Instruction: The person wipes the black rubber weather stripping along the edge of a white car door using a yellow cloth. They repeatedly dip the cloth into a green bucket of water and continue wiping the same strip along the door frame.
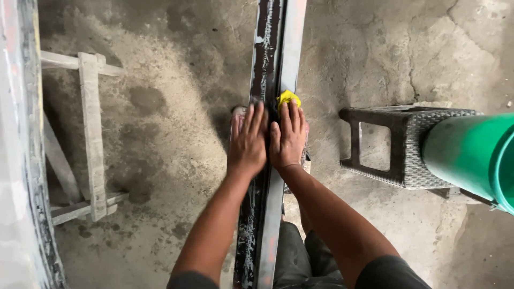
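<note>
Both forearms reach forward from the bottom of the view, over dark trousers, to a long metal bar point(270, 160) that runs away from the person across the concrete floor point(176, 160). On the bar, the left hand point(247, 142) lies flat with its fingers stretched and close together; it grasps nothing, only presses on the dark, wet-looking face of the bar. Right hand point(288, 138) lies flat beside it, the two hands touching at the thumbs, and under its fingertips a yellow cloth point(287, 98) shows, pressed against the bar and not pinched. I judge that the step in hand is rubbing the bar with the cloth. A next stroke would ask steady pressure along the bar, with the cloth kept under the fingers. At the right stand a dark woven stool point(399, 144) and a green bucket point(471, 155); at the left, a rough wooden frame point(91, 134).
</note>
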